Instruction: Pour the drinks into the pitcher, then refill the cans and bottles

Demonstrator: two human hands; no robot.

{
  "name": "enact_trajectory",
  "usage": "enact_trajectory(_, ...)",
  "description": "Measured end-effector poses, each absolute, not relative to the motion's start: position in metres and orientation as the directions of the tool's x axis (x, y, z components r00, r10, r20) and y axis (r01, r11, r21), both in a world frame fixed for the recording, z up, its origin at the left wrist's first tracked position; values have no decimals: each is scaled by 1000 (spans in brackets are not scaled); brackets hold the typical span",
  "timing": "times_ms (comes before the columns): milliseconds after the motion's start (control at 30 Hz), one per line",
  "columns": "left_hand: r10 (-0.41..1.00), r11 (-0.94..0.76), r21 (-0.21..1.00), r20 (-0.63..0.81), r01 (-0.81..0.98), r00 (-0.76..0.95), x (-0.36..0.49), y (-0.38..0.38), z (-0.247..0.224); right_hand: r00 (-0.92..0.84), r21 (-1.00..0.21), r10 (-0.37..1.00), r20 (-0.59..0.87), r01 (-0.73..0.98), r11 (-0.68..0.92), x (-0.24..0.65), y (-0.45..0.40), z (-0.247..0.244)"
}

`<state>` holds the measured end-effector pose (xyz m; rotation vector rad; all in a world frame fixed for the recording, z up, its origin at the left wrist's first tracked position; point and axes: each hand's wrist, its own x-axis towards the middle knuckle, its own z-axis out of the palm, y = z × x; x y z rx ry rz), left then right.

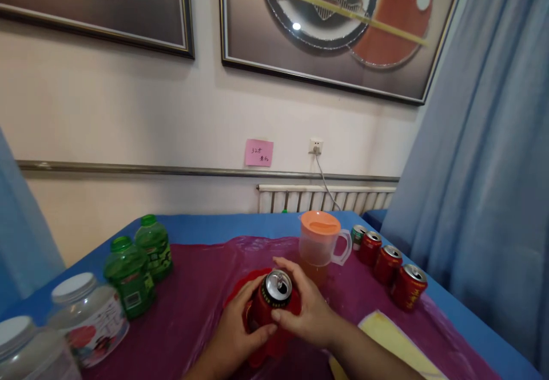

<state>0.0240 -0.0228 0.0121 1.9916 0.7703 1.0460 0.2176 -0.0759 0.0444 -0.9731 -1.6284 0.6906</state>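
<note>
The left hand curves around one side of a red aluminium drinks can, and the right hand closes on the other side, thumbs toward the front, so both have hold of it between part-curled fingers. The can is upright, near the bottom middle of the view, over a red dish with a curved rim. Its silver top has a dark mouth hole and a tab, above a black band of tiny yellow marks.

Just beyond the right hand stands a translucent plastic pitcher with an orange lid, a looped handle and amber liquid low down. Farther right, three red cans and a green can form a slanting row. Nearer lies a flat yellow cloth, partly covered by the right forearm. To the left are two ribbed green bottles and two clear, white-lidded jars. Glossy, wrinkled purple sheeting spreads over the blue tabletop.

Fingers hide most of the can's body; hands and can cover much of the dish, leaving its depth unclear. The nearer jar is cut off at the left corner, and the pink note's handwriting is hard to read.
</note>
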Motion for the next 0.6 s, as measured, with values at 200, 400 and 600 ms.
enact_trajectory(200, 766, -586, 764, 413, 271, 493, 26, -23, 12, 132, -895, 906, 401, 267, 357, 203, -83, 28)
enact_trajectory(400, 758, -599, 734, 391, 319, 523, 26, -24, 15, 39, -884, 914, 404, 272, 380, 207, -86, 32)
enact_trajectory(600, 842, -537, 716, 423, 446, 336, 29, -21, 9, 530, -822, 630, 568, 410, 396, 256, -84, 9)
